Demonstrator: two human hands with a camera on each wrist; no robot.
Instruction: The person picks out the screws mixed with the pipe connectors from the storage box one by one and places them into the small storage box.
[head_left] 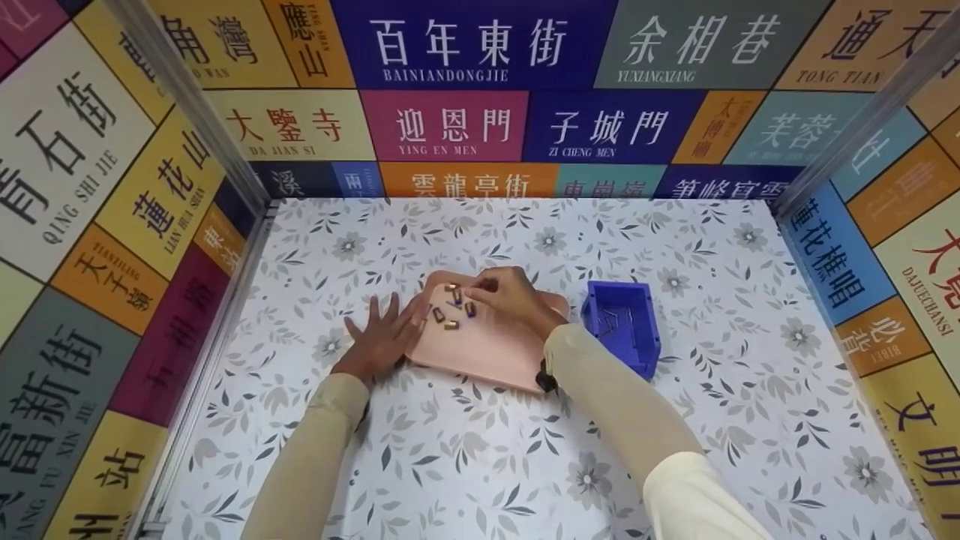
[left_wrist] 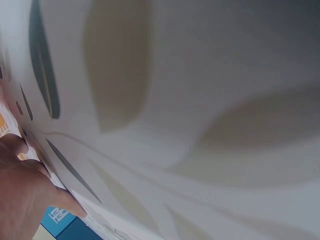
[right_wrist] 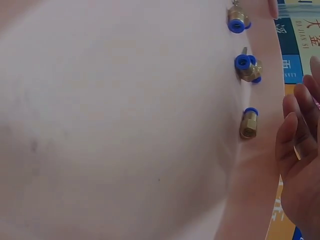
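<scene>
Two arms in pale sleeves reach forward over a table (head_left: 750,360) with a flower-print cloth. A flat pink tray (head_left: 487,349) lies in the middle of it.

The left hand (head_left: 382,335) lies flat on the table with its fingers straight and spread. Its fingertips touch the left edge of the pink tray. It holds nothing.

The right hand (head_left: 510,296) reaches over the far part of the tray, palm down, wrist bent a little to the left. Its fingertips are bunched close together at the far edge of the tray, and something small seems to sit between them, but it is too small to be sure.

Some small brass fittings with blue ends (head_left: 452,306) lie loose on the tray, between the two hands. The right wrist view shows three of them (right_wrist: 248,122) in a row near the tray's edge.

A blue bin (head_left: 622,326) stands just to the right of the tray, beside the right forearm.
</scene>
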